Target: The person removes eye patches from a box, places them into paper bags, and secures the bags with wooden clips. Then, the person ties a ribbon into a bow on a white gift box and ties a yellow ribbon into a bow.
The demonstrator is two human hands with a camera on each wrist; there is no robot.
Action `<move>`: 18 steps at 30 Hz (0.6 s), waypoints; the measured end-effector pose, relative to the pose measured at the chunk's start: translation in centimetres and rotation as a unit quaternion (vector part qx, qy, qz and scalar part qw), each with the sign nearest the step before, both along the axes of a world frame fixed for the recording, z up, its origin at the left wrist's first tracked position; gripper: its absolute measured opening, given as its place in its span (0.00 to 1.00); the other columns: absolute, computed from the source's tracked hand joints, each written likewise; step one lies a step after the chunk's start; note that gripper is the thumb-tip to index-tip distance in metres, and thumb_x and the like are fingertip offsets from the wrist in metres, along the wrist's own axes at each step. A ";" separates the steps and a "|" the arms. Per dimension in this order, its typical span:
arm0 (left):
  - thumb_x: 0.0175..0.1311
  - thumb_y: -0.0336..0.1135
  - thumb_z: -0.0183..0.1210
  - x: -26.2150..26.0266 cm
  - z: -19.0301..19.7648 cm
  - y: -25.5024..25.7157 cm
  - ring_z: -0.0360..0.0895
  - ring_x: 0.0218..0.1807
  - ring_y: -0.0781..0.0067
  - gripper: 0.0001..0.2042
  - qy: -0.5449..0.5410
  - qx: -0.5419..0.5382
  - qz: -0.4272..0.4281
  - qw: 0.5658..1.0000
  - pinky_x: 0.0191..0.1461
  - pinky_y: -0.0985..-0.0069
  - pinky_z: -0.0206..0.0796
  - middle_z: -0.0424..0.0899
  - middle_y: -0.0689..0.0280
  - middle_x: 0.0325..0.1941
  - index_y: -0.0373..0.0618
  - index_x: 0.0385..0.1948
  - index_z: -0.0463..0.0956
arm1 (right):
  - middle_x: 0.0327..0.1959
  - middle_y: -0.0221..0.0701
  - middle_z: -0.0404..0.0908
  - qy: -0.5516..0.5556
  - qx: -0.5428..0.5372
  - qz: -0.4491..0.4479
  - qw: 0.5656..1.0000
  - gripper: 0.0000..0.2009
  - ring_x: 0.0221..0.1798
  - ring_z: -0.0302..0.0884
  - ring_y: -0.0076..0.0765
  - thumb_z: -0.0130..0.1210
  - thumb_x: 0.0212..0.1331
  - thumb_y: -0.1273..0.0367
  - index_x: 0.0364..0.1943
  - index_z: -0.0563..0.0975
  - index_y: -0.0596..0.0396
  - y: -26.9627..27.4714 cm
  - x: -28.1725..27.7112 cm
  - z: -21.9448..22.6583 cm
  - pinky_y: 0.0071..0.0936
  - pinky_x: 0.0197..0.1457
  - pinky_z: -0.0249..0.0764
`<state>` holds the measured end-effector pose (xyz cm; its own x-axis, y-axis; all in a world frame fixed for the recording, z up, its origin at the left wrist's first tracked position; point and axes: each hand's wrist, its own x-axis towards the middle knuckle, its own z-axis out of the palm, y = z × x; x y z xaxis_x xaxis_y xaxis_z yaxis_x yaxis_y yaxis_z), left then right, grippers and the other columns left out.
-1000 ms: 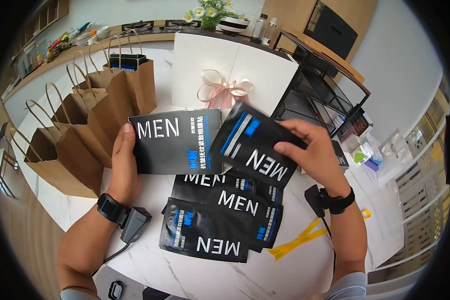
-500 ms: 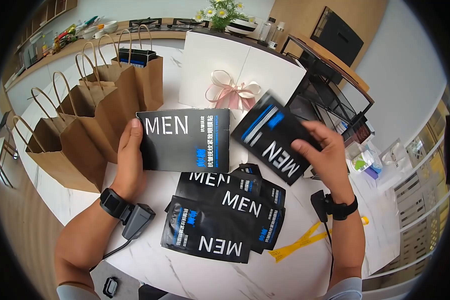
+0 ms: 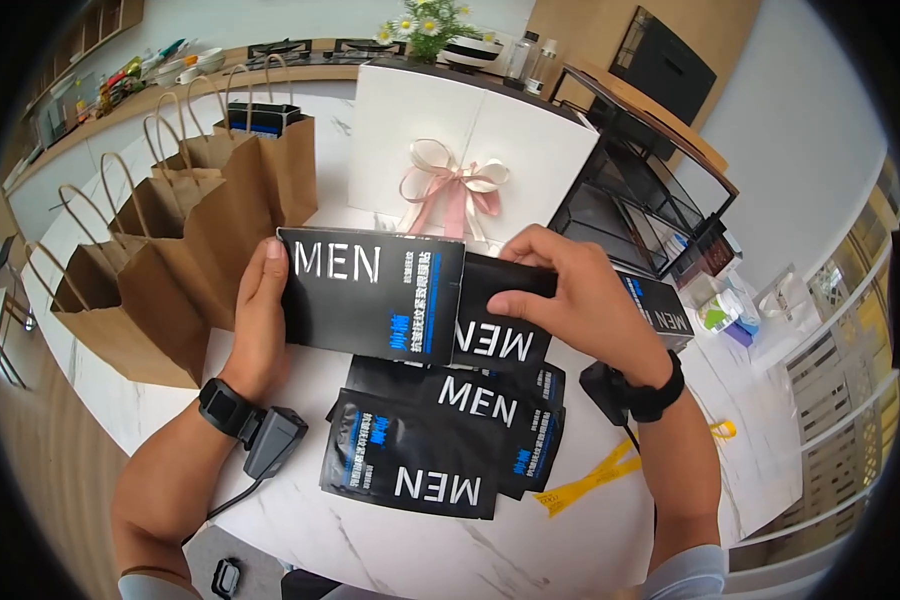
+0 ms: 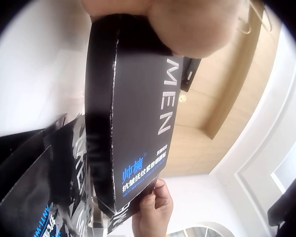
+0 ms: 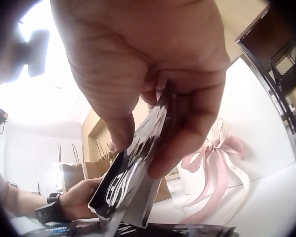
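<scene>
Watching the head feed from over here, I've got my left hand (image 3: 258,315) gripping the left end of the black MEN box (image 3: 355,305), mid-frame, thumb on its front. My right hand (image 3: 575,300) has its fingers pinching a black pouch (image 3: 505,340) just right of center. Half a second ago that pouch was tilted out to the right, clear of the box; now it's up against the right end, looks partly tucked in. The pouch pile (image 3: 420,450) hasn't budged, lower center on the tabletop (image 3: 450,555). Paper bags (image 3: 135,330) still fill the left side.
</scene>
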<state>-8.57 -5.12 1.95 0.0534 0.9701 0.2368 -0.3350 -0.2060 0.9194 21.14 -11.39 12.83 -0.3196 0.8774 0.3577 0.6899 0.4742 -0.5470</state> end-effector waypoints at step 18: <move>0.82 0.52 0.44 0.0 0.6 -0.3 0.76 0.51 0.82 0.21 -0.025 -0.063 -0.004 0.998 0.61 0.78 0.67 0.82 0.71 0.49 0.45 0.52 0.77 | 0.37 0.35 0.86 0.269 -0.127 -0.030 0.954 0.06 0.37 0.86 0.24 0.58 0.67 0.78 0.43 0.80 0.68 -1.8 -3.8 -3.7 0.20 0.41 0.84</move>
